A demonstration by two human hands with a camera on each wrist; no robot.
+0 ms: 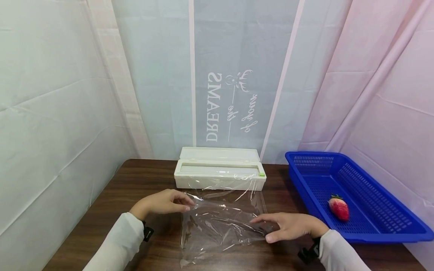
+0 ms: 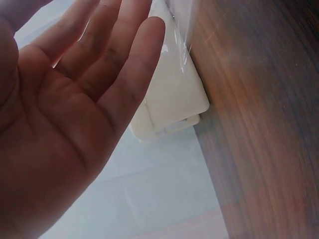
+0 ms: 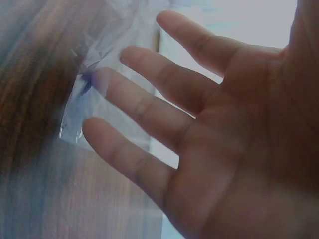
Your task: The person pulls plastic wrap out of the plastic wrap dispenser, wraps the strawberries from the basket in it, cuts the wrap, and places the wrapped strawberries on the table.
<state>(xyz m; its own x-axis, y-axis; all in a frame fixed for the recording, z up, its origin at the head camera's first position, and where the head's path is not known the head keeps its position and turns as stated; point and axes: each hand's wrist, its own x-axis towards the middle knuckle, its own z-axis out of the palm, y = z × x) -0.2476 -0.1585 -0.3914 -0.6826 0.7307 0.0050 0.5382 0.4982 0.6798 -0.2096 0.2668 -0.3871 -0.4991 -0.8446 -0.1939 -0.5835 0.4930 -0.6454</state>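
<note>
A sheet of clear cling film (image 1: pixel 220 229) runs from the front of a white cling film dispenser (image 1: pixel 203 183) and lies wrinkled over the dark wooden table. My left hand (image 1: pixel 162 203) is at the film's upper left edge, fingers extended and palm bare in the left wrist view. Over on the right side, my right hand (image 1: pixel 291 225) reaches to the film's edge with fingers spread; in the right wrist view its fingertips overlap the film (image 3: pixel 75 117). The dispenser's lid (image 1: pixel 220 153) stands raised, and a green slider (image 1: pixel 262 174) sits at its right end.
To the right stands a blue plastic basket (image 1: pixel 376 238) with slotted walls, and a red strawberry (image 1: pixel 339 207) lies inside it. Printed fabric (image 1: pixel 162 75) hangs behind the table, with pale cloth walls on both sides.
</note>
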